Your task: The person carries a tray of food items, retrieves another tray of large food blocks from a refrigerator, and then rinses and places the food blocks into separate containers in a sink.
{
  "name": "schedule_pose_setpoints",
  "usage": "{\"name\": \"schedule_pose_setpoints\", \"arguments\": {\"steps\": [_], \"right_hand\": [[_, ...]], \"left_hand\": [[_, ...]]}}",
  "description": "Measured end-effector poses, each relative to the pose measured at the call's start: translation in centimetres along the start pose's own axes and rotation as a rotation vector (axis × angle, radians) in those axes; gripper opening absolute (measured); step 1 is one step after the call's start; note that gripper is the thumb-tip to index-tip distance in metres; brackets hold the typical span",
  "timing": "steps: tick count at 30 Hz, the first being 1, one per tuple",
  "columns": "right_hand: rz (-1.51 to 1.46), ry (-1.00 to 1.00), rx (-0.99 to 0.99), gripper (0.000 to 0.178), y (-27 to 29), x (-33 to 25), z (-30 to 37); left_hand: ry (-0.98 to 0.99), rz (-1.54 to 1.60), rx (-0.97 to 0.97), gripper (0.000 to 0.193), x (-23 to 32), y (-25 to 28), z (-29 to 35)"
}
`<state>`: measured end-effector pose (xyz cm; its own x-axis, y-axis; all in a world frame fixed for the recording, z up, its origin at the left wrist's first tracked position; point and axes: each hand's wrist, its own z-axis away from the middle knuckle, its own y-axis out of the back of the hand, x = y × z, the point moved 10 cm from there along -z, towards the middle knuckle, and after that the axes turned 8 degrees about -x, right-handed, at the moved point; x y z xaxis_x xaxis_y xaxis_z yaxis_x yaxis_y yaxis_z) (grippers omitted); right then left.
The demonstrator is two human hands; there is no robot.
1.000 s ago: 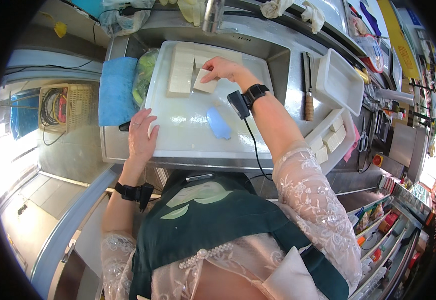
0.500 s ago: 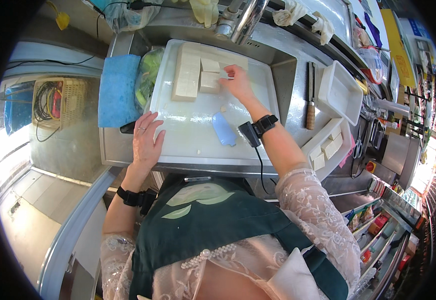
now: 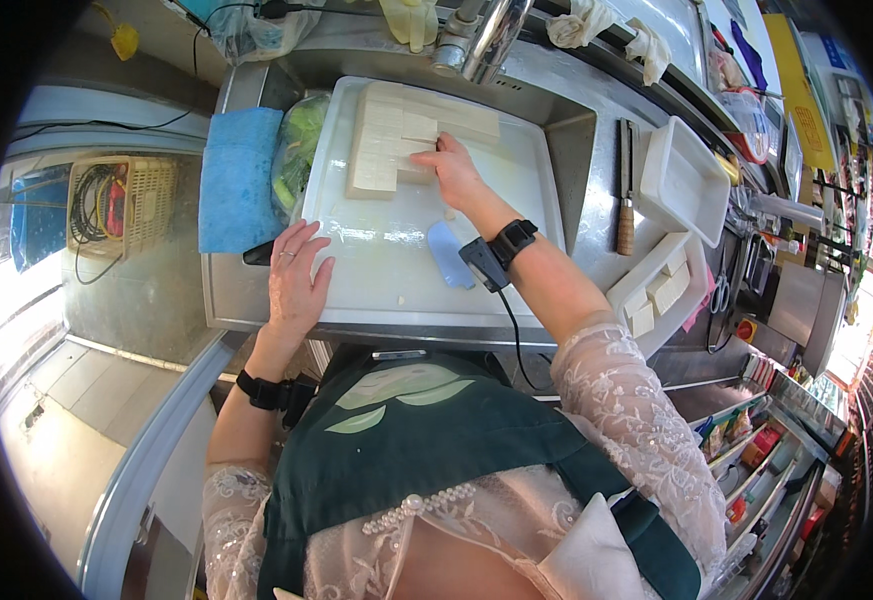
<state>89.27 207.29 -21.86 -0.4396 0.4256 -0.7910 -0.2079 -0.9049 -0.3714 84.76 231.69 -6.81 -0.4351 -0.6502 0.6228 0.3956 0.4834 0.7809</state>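
Tofu block [image 3: 396,145] under right hand [image 3: 453,172] on white board [image 3: 516,190].

Packages, signs and screens only.

Clear plastic bag of green leaves [image 3: 299,150]: lies at the left edge of the white cutting board, just beside the blue cloth, on the desk. Bag crumpled, contents green and pale.

Clear plastic bag [image 3: 231,20]: top edge of view, behind the sink, bunched; contents cannot be told.

Yellow sign strip [image 3: 794,75]: long, narrow, slanted along the upper right wall, yellow with dark marks.

Small packages on the shelves [image 3: 756,445]: lower right, in rows, red, orange and green; too small to tell their kinds.

Screens: none that can be made out.
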Motion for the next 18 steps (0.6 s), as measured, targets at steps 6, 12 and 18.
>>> {"name": "schedule_pose_setpoints", "arguments": {"steps": [6, 12, 18], "right_hand": [[-0.012, 0.029, -0.074, 0.053, -0.3, -0.3, 0.8], [0.079, 0.104, 0.145, 0.069, 5.1, -4.6, 6.6], [0.233, 0.343, 0.333, 0.049, 12.9, -12.1, 21.0]], "left_hand": [[-0.010, -0.019, -0.005, 0.023, 0.3, 0.1, 0.1], [-0.024, -0.011, -0.024, 0.023, 0.4, -0.3, -0.3], [-0.054, -0.170, -0.003, 0.023, -1.2, -1.1, 0.8]]}}
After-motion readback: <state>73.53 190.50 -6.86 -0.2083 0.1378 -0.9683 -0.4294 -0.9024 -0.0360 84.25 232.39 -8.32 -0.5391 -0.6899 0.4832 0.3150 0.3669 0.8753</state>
